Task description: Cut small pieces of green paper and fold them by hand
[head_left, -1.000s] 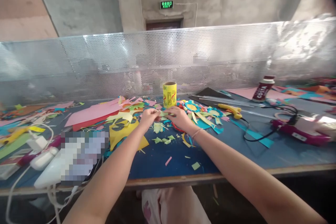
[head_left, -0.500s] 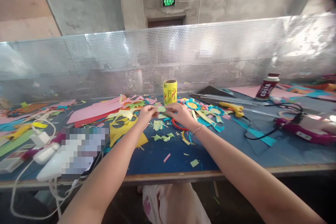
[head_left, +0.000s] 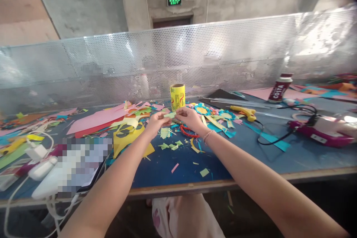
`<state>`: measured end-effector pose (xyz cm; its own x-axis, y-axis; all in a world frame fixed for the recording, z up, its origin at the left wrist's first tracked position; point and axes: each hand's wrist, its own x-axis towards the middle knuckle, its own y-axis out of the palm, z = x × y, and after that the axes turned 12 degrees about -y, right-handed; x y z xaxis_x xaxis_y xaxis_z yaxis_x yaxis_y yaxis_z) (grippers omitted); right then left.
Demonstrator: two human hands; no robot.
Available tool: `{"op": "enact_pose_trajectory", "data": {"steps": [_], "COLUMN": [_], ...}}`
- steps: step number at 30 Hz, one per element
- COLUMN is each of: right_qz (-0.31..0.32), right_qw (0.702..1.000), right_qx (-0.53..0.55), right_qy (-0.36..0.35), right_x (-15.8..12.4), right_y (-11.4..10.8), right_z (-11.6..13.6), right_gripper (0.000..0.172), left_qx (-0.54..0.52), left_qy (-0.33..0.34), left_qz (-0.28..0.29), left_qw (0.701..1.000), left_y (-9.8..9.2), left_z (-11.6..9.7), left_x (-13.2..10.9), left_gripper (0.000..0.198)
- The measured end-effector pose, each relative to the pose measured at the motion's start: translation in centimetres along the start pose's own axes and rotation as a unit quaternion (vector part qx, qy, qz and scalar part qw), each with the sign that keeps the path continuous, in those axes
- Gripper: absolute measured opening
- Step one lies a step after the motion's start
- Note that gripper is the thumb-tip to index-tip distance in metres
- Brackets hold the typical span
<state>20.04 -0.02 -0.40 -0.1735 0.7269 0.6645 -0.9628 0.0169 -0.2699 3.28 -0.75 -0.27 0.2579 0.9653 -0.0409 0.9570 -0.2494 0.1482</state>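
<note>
A small light-green paper piece [head_left: 169,115] is held up between my hands, above the scraps. My left hand [head_left: 156,122] pinches its left end between thumb and fingers. At its right end, the fingertips of my right hand [head_left: 190,117] are closed on it. Beneath my right palm lie red loops [head_left: 188,131], partly covered, that look like scissor handles. Pale green paper pieces [head_left: 165,132] and several small green cut shapes [head_left: 173,145] lie below the hands. Just behind them a yellow printed roll [head_left: 177,97] stands upright.
Yellow paper [head_left: 125,141] and pink sheets [head_left: 96,119] lie left, near a pixelated device [head_left: 83,167] with white cables. To the right are a yellow glue gun [head_left: 244,112], blue strips, a purple power strip [head_left: 320,137] and a COSTA bottle [head_left: 279,88]. A perforated metal panel [head_left: 111,70] borders the back.
The green paper piece has tilted, its right end now higher. My hands stay close together around it. The whole view has shifted slightly.
</note>
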Motion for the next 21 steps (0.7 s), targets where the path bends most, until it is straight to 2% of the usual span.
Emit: {"op": "enact_pose_trajectory", "data": {"steps": [5, 9, 11, 13, 14, 16, 18, 19, 21], "right_qz": [0.024, 0.041, 0.040, 0.053, 0.073, 0.185, 0.267, 0.285, 0.296], "right_qw": [0.997, 0.991, 0.989, 0.977, 0.959, 0.897, 0.844, 0.830, 0.821], "right_qx": [-0.055, -0.084, -0.119, -0.203, -0.272, -0.400, -0.457, -0.470, -0.477], "right_qy": [-0.053, -0.093, -0.072, -0.031, -0.011, 0.047, 0.086, 0.095, 0.105], "right_x": [-0.2, 0.0, 0.1, 0.1, 0.1, -0.2, -0.5, -0.6, -0.6], "right_y": [-0.4, -0.6, -1.0, -1.7, -2.0, -2.6, -2.8, -2.8, -2.6], "right_z": [0.2, 0.4, 0.3, -0.1, -0.3, -0.8, -1.3, -1.6, -2.0], "right_gripper": [0.014, 0.014, 0.017, 0.022, 0.024, 0.028, 0.032, 0.035, 0.037], "left_qx": [-0.077, -0.049, -0.035, -0.034, -0.036, -0.041, -0.040, -0.037, -0.032], "left_qy": [-0.079, -0.059, -0.044, -0.029, -0.023, -0.016, -0.015, -0.016, -0.015], "left_qz": [0.062, 0.056, 0.043, 0.030, 0.027, 0.026, 0.024, 0.020, 0.011], "left_qw": [0.992, 0.995, 0.998, 0.999, 0.999, 0.999, 0.999, 0.999, 0.999], "left_y": [0.1, 0.3, 0.3, 0.3, 0.2, 0.2, 0.2, 0.2, 0.3], "left_z": [0.0, -0.1, -0.2, -0.3, -0.3, -0.3, -0.4, -0.4, -0.4], "left_x": [0.0, -0.2, -0.3, -0.4, -0.4, -0.5, -0.5, -0.5, -0.6], "left_gripper": [0.019, 0.021, 0.022, 0.021, 0.021, 0.022, 0.022, 0.022, 0.022]}}
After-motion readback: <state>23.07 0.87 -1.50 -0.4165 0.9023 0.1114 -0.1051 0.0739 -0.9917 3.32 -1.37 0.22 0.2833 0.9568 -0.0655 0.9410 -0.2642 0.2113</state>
